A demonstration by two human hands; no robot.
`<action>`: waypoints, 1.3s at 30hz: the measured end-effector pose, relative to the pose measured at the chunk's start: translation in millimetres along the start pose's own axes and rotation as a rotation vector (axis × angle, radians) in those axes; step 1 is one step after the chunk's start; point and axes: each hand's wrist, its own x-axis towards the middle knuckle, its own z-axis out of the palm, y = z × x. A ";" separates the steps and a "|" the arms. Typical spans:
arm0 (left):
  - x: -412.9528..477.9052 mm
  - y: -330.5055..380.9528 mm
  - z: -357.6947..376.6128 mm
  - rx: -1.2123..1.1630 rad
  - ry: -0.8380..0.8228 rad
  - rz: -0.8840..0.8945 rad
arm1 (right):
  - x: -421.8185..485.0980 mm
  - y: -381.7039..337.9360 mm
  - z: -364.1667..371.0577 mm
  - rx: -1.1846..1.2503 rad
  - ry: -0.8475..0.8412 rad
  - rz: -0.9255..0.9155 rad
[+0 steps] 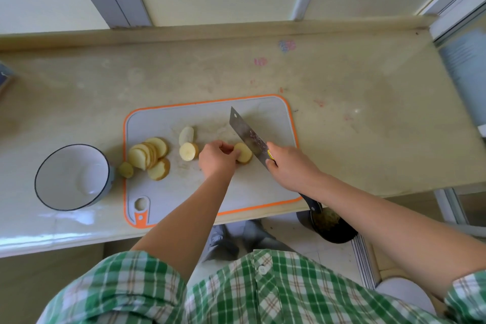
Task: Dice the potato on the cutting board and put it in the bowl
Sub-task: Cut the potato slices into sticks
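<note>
1. potato piece (244,152): we hold it on the cutting board (163,123) with our left hand (215,156), the fingers curled over its top and left side.
2. our right hand (286,163) grips the cleaver (244,130) where the blade meets the handle. the blade stands at the right side of this piece, tip pointing away from us. we cannot tell if it already cuts in.
3. just left of the left hand two thicker potato chunks (188,151) lie on the board, one behind the other.
4. further left, a fanned stack of potato slices (148,152) lies at the left edge of the board.
5. one small end piece (125,169) lies on the counter (342,87), between the board and the bowl (60,166).
6. the bowl is white with a dark rim and stands upright on the counter, just left of the board.
7. nearest to us is our green checked shirt (236,292).
</note>
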 end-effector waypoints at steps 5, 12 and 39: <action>2.2 1.4 -1.8 -0.015 -0.023 -0.019 | -0.3 -1.1 3.8 -0.035 -0.035 0.016; 3.9 5.2 -2.9 -0.011 -0.041 -0.039 | 5.0 -4.1 13.2 0.057 -0.057 0.038; 2.6 2.4 -6.9 0.043 -0.074 0.025 | 6.9 4.6 1.1 0.101 0.072 0.068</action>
